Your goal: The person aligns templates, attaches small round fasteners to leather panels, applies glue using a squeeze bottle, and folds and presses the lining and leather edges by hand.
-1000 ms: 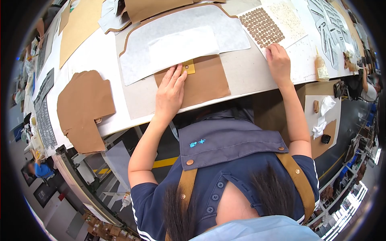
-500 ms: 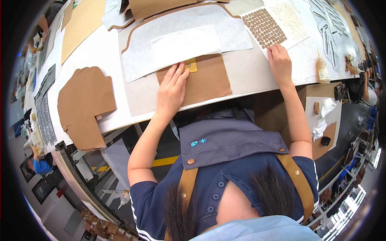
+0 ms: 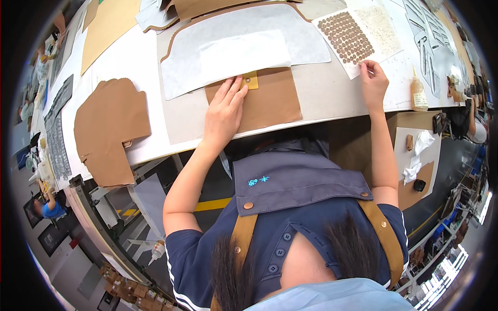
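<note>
My left hand (image 3: 224,111) lies with its fingers stretched over a brown sheet (image 3: 272,101), beside a small yellow piece (image 3: 251,80) with a round mark. Above the fingers, the lower edge of a large white-faced, brown-edged panel (image 3: 181,67) overlaps the brown sheet; a whiter rectangle (image 3: 244,51) lies on the panel. My right hand (image 3: 374,88) is closed in a pinch at the lower right edge of a white sheet bearing rows of small brown discs (image 3: 346,39). Whatever is between the fingertips is too small to make out.
A brown cut piece (image 3: 111,127) rests at the left. At the right are a glue bottle (image 3: 418,94), a speckled sheet (image 3: 376,31) and grey cut strips (image 3: 423,41). The near table edge (image 3: 184,147) runs below my left hand. A person in blue (image 3: 52,207) is far left.
My right hand has shifted a little to the right along the disc sheet's lower edge, and its fingers look more pinched. My left hand stays on the brown sheet. The view has shifted slightly.
</note>
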A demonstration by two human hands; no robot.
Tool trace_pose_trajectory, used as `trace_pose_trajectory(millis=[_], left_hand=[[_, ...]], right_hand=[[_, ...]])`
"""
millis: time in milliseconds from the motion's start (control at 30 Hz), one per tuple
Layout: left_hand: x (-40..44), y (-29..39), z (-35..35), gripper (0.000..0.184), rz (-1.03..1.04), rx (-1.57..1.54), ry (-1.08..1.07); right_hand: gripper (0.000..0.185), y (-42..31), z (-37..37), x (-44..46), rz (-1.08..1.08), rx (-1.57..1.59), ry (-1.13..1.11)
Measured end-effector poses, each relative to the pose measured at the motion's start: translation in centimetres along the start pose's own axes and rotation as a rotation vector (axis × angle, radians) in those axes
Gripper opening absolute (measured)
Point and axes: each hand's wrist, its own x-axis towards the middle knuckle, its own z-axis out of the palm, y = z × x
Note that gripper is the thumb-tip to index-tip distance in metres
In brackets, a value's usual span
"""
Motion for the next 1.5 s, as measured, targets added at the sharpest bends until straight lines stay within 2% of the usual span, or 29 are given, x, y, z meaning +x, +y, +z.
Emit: trace_pose_trajectory(millis=[33, 133, 233, 333, 433, 500, 567, 667, 900, 1100, 1200, 1500], left_hand=[[0.0, 0.0, 0.0, 0.031, 0.002, 0.001, 0.002], [0.0, 0.0, 0.0, 0.030, -0.002, -0.005, -0.002], [-0.1, -0.2, 0.2, 0.030, 0.003, 0.003, 0.007], [0.0, 0.0, 0.0, 0.030, 0.001, 0.006, 0.009], [0.1, 0.0, 0.0, 0.030, 0.001, 0.003, 0.013], [0.0, 0.0, 0.0, 0.030, 0.000, 0.013, 0.013], [0.0, 0.0, 0.1, 0.030, 0.001, 0.017, 0.016], [-0.2, -0.2, 0.3, 0.030, 0.002, 0.021, 0.021], [-0.2, -0.4, 0.4, 0.032, 0.006, 0.009, 0.034], [-0.3, -0.5, 0.6, 0.033, 0.005, -0.003, 0.033], [-0.3, -0.5, 0.5, 0.033, 0.004, -0.004, 0.032], [-0.4, -0.6, 0.7, 0.036, 0.001, -0.002, 0.041]], right_hand=[[0.015, 0.3, -0.1, 0.2, 0.075, 0.061, 0.000], [0.016, 0.5, -0.7, 0.2, 0.088, 0.226, -0.042], [0.016, 0.4, -0.4, -0.8, 0.055, 0.357, -0.009], [0.012, -1.1, -0.1, -2.4, -0.031, 0.340, 0.067], [0.009, -3.7, 0.7, -4.2, -0.204, 0.175, -0.026], [0.008, -6.7, 2.1, -5.7, -0.306, 0.050, -0.173], [0.007, -8.3, 4.7, -6.9, -0.479, -0.024, -0.284], [0.008, -10.4, 7.3, -8.0, -0.604, -0.058, -0.420], [0.010, -10.9, 9.2, -8.0, -0.898, -0.328, -0.258], [0.012, -11.9, 8.5, -7.5, -0.765, -0.408, -0.220], [0.013, -11.0, 8.9, -6.9, -0.620, -0.212, -0.379], [0.010, -12.4, 8.7, -6.7, -0.601, -0.250, -0.522]])
